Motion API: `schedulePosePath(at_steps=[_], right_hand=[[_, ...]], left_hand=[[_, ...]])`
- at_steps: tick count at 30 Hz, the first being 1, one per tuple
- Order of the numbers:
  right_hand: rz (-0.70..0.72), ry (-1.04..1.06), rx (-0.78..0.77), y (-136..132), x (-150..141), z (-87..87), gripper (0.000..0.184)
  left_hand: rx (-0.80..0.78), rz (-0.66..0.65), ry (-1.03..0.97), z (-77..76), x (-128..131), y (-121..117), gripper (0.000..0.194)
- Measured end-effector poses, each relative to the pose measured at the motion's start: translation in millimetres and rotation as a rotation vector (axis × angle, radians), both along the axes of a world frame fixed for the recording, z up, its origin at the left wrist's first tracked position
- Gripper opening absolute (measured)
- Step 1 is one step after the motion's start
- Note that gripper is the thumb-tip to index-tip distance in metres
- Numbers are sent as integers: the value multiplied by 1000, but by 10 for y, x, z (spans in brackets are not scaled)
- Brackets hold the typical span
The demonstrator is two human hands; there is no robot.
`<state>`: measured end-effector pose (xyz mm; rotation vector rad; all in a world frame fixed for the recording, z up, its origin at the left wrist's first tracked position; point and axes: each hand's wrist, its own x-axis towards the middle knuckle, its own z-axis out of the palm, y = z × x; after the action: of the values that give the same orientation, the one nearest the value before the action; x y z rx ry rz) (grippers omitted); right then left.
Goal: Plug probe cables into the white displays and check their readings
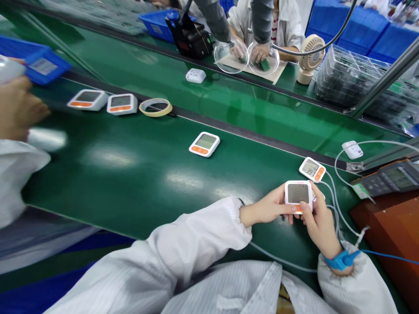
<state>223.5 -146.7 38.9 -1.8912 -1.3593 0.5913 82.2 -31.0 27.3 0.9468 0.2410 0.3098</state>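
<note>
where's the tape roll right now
In the head view, the tape roll lies upper left of centre, just right of a white-and-orange device.

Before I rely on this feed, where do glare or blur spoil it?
Head view: pale glare patches streak the green table; head view, left edge: the co-worker's hand is smeared, likely by motion; head view, lower right: the held device looks fairly sharp.

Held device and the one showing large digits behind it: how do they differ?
The held device is in the left hand and right hand; the digit device rests on the bench. The held device shows no large digits; the digit device does. Thumbs partly cover the held device's orange strip; the digit device's is uncovered. Both have white casings.
</note>
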Motion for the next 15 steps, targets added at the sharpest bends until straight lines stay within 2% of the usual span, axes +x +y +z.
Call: schedulePosePath(at_steps=[15], right_hand=[[11, -9, 2, -1, 19, -14, 60]], left_hand=[[-3, 5, 24, -4, 2, -1, 63]])
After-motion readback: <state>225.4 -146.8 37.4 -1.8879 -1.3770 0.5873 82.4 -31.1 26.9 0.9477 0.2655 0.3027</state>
